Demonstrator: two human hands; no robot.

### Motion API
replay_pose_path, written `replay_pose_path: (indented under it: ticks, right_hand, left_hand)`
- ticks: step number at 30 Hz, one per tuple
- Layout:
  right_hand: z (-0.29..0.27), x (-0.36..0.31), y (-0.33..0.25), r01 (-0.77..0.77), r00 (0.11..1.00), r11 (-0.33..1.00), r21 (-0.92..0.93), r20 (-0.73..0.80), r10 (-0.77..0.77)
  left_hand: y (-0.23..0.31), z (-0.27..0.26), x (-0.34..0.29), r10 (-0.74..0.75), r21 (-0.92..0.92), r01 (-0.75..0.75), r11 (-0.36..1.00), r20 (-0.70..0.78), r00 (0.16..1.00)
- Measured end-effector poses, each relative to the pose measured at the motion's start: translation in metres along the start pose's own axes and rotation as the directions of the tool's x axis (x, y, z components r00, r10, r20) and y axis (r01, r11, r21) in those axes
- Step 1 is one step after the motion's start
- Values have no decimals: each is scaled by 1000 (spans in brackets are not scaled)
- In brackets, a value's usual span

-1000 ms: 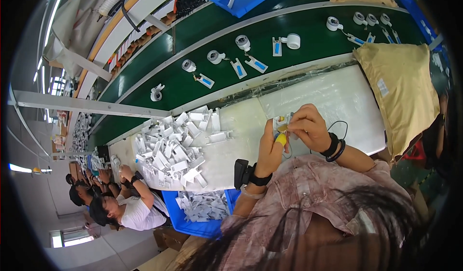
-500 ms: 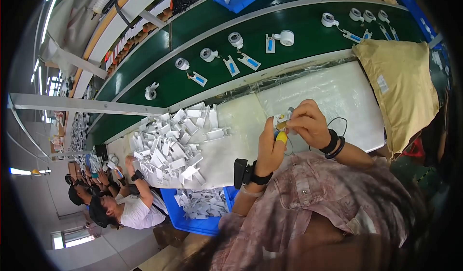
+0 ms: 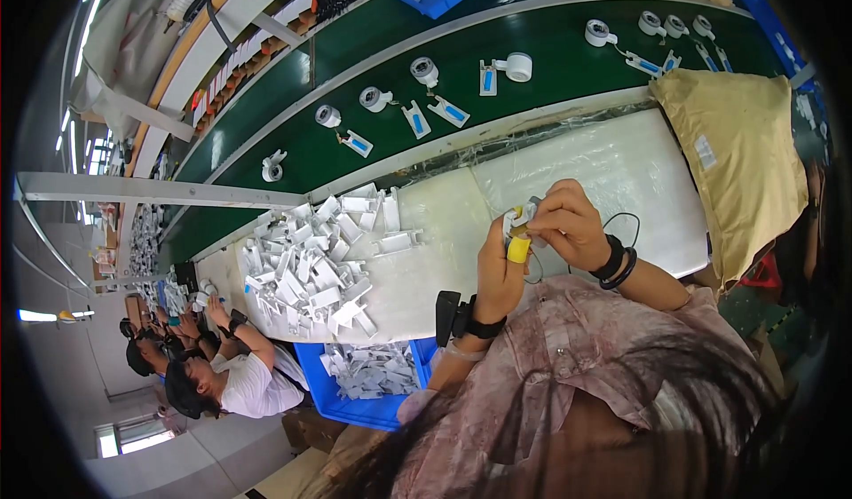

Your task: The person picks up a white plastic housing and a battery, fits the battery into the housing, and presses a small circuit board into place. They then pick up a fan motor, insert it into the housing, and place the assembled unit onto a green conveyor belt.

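Over the pale work surface, my left hand point(image 3: 500, 273) is closed around a small white plastic part point(image 3: 511, 223) and a yellow piece point(image 3: 518, 249) whose kind I cannot make out. My right hand point(image 3: 570, 224) comes in from the right, its fingers pinched at a grey piece point(image 3: 532, 208) against the same part. The fingers hide much of what lies between the hands. A thin dark cable point(image 3: 637, 225) loops out beside my right wrist. To the left of my hands lies a heap of white plastic housings point(image 3: 306, 273).
Round white gauge-like units point(image 3: 424, 71) with blue-marked plates stand along the green conveyor point(image 3: 302, 148). A blue bin point(image 3: 355, 413) of small parts sits below the heap. Brown wrapping point(image 3: 732, 170) lies at right. At left, a co-worker in a white shirt point(image 3: 264, 384) handles parts.
The units on the conveyor have shifted slightly left. My hands stay together, with the yellow piece turned a little. The co-worker's hand has moved left, and a blue-marked piece now shows at the heap's left edge.
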State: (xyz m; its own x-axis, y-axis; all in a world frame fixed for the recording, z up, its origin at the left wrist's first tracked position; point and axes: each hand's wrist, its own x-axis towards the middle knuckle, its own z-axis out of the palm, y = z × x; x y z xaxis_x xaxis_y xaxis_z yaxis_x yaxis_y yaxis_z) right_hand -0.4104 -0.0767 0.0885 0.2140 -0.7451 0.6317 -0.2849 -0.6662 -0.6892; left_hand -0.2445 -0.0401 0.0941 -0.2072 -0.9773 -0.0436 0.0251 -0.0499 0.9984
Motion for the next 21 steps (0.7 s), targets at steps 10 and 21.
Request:
replay_pose_path:
  ticks: [10,21]
  right_hand:
    - [-7,-6,4,0,1000,1000,-7,-12,0]
    - [-18,4,9,156,987,979,-135,50,-151]
  left_hand:
    - [0,13,5,33,122,-21,992,-98,995]
    - [7,22,12,-116,52,121,991,-89,989]
